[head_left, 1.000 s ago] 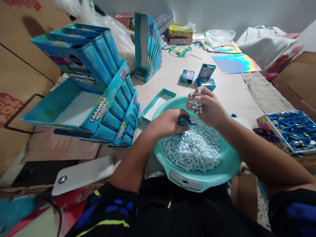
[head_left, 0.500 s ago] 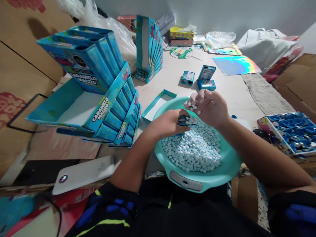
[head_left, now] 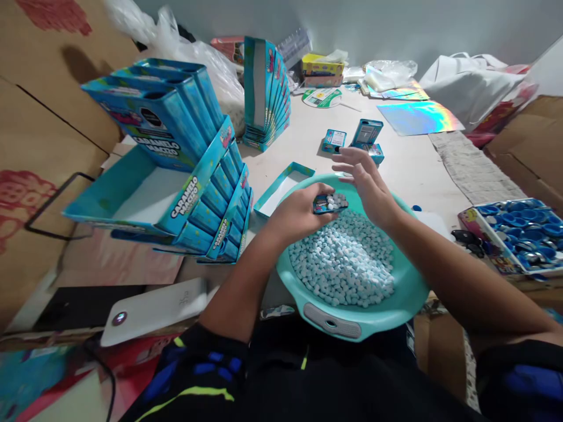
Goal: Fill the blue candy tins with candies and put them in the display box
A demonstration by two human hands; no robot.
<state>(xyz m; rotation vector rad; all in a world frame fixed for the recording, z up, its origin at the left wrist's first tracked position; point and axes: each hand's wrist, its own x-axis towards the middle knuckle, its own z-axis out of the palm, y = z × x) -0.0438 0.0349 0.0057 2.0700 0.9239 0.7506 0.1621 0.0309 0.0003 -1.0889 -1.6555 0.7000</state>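
My left hand [head_left: 297, 214] grips a small blue tin [head_left: 329, 203] over the rim of a teal plastic basin [head_left: 334, 325]. White-blue candies fill the tin's open end, and its lower part is hidden by my fingers. My right hand [head_left: 365, 181] hangs open above the far rim, fingers spread and holding nothing. Below both hands, a heap of small pale blue candies [head_left: 343, 261] lies in the basin.
Blue "Caramelo Macizo" display boxes [head_left: 206, 193] stand left of the basin, with a fanned stack [head_left: 266, 94] behind them. Two small tins [head_left: 333, 140] lie beyond my right hand. A tray of blue caps [head_left: 514, 234] sits to the right.
My right hand has opened, dropped its candies and moved away from the tin toward the far side. The tin in my left hand now shows more candies and has shifted slightly left.
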